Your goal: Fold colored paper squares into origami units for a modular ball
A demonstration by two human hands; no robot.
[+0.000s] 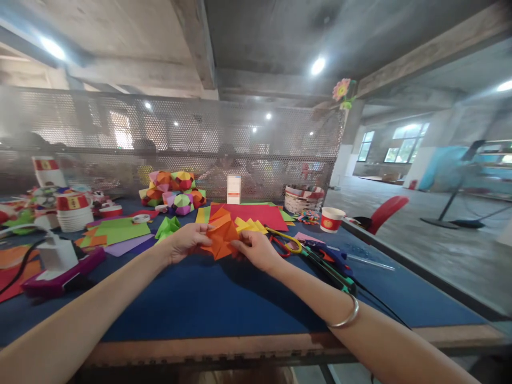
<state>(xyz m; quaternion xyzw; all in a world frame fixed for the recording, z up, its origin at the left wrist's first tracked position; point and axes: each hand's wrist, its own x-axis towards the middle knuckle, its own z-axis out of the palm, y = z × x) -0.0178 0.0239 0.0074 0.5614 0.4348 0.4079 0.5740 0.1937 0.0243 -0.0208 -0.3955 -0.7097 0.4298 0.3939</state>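
An orange folded-paper piece (221, 234) with pointed flaps is held up over the blue tabletop (192, 301). My left hand (184, 242) pinches its left side, and my right hand (256, 249) grips its lower right edge. Just behind it lie yellow folded-paper pieces (251, 225) and a stack of coloured sheets with a red one (264, 216) on top. To the left of my left hand sits a green folded-paper piece (168, 228). Yellow-handled scissors (294, 242) rest to the right of my right hand.
Finished paper balls (182, 202) are piled at the back left. On the left are stacked paper cups (74, 210) and a purple power strip (64, 274). A woven basket (304, 198), a paper cup (332, 219) and a glue gun (330, 256) stand or lie right. Behind rises a mesh partition (240, 122).
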